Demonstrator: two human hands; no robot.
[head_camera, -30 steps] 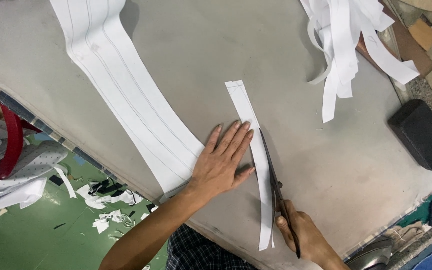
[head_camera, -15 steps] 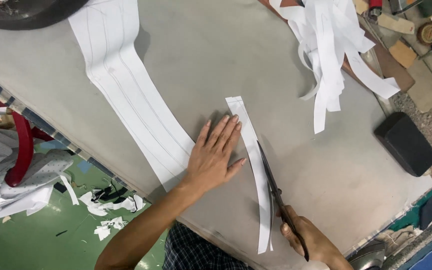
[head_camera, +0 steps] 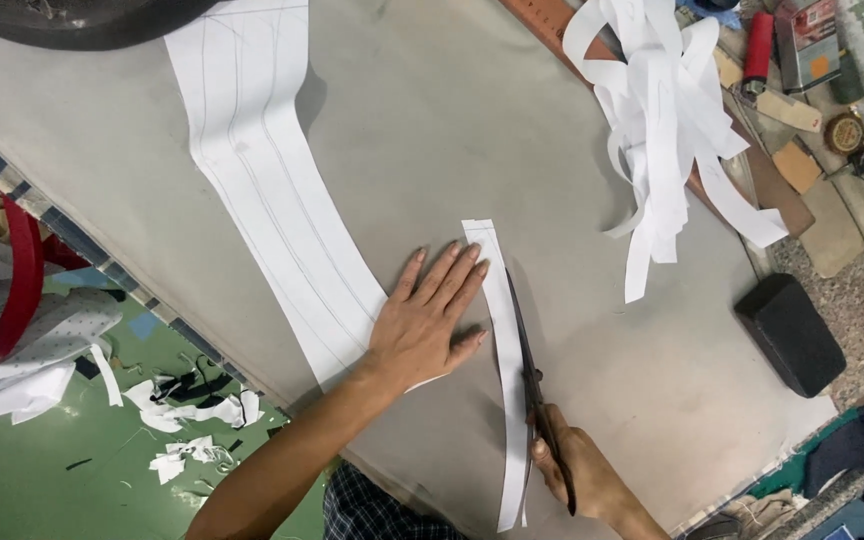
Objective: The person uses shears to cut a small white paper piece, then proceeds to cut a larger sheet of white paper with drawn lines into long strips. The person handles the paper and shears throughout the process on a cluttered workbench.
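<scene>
Grey and worn, the surface (head_camera: 432, 130) carries paper work under both hands. Left hand (head_camera: 425, 322) lies flat with fingers spread, pressing the lower end of a wide white paper sheet (head_camera: 262, 180) marked with pencil lines. Just beside its fingertips runs a narrow paper strip (head_camera: 503, 330). Right hand (head_camera: 584, 475) is clenched around the handles of dark scissors (head_camera: 530, 368), whose blades lie along the strip's right edge. Farther off, a heap of cut strips (head_camera: 664, 130) sits near a black block (head_camera: 790, 333).
</scene>
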